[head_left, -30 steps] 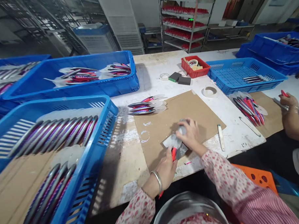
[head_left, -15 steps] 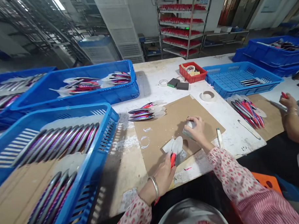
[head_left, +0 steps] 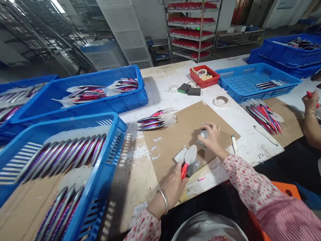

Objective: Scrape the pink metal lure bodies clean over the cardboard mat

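Observation:
My left hand (head_left: 173, 185) is closed around a red fishing lure (head_left: 184, 170) whose broad, clear lip (head_left: 190, 154) points up and away from me. Below that lip, a pale square piece (head_left: 180, 155) rests on the brown cardboard sheet (head_left: 166, 145). My right hand (head_left: 212, 138) grips a small pale, greenish-grey block (head_left: 203, 136) above the cardboard, to the right of the lure and apart from it; the fingers partly hide the block. Several finished-looking lures (head_left: 156, 121) with clear lips lie side by side at the cardboard's far left edge.
At left stand blue baskets (head_left: 121, 127) of lures. Farther back are a red basket (head_left: 205, 83), black sanding-type blocks (head_left: 193, 91), a tape roll (head_left: 221, 102) and a blue tray (head_left: 235, 95). A white-handled tool (head_left: 234, 146) lies right. A co-worker's hand (head_left: 310, 103) holds something red.
The lure in my left hand has tilted slightly, its lip tipping a little to the right. My right hand keeps the block in nearly the same place. The co-worker's hand has risen slightly.

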Demonstrator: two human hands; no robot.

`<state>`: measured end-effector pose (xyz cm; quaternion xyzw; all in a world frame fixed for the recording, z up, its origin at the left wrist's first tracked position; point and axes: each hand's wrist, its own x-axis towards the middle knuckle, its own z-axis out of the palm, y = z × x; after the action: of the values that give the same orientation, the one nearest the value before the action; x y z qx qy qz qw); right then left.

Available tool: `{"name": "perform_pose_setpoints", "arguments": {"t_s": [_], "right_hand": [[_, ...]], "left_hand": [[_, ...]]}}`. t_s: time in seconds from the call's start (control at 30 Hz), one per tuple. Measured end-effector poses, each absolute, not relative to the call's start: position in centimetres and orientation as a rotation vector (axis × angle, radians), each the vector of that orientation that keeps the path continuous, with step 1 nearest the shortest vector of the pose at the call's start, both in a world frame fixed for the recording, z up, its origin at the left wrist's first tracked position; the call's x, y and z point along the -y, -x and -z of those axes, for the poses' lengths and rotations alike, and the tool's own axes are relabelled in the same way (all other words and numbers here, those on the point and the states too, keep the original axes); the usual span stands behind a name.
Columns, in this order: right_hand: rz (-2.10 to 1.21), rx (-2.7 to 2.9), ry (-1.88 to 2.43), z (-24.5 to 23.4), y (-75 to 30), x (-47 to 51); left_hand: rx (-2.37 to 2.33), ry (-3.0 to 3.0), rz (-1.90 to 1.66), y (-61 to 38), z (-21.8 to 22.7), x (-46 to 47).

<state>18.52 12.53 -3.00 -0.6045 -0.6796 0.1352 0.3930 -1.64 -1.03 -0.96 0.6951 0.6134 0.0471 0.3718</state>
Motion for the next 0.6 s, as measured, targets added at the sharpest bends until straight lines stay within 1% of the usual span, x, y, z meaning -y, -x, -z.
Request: {"name": "perform_pose_setpoints", "arguments": {"t_s": [0.1,0.17,0.27,0.4,0.6], "right_hand": [[-0.447,1.762,1.364,2.4,-19.8,-13.0],[-0.490,1.921,1.254,2.2,-20.3,-12.0],[-0.447,2.152,1.184,2.0,-20.6,-10.5],[-0.389,2.272,1.178,1.4,-18.9,-9.9],[-0.390,2.410,1.092,0.1,-13.7,-10.0]], "left_hand": [[-1.667,-1.989,0.194,1.8,-0.6,0.3],[-1.695,-2.151,0.366,1.9,-1.4,-0.3],[-1.677,-2.306,0.514,2.0,-1.7,-1.1],[-1.632,-2.356,0.539,2.1,-1.1,-1.4],[-1.717,-2.329,0.504,2.0,-0.4,-0.9]]}}
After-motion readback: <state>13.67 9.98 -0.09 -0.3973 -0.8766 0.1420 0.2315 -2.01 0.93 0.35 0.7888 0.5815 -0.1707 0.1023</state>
